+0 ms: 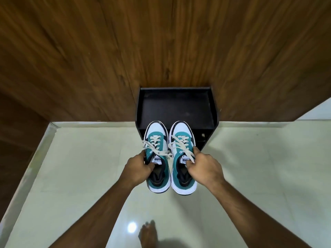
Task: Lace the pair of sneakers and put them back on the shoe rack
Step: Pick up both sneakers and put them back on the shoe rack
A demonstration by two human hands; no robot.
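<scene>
The left hand (138, 169) is closed on the collar of the left sneaker (156, 156), thumb tucked inside the opening and fingers wrapped around the outer side. The right hand (202, 167) grips the right sneaker (182, 154) the same way, with a loop of its cream lace (186, 149) caught under the fingers. Both shoes are held side by side, close to touching, toes pointing away from the person and reaching over the front edge of the black shoe rack (214, 108). A bare foot (148, 233) stands on the pale tiled floor (80, 167) well short of the rack.

Both sneakers look laced and tied, so the lacing seems finished and the step in hand appears to be the return to the rack. The rack stands against the wooden wall (161, 42), and its top shelf, just beyond the toes, is bare. The next move likely calls for carrying the pair forward over that shelf, lowering them level so the soles land flat together, then letting go without dragging the laces.
</scene>
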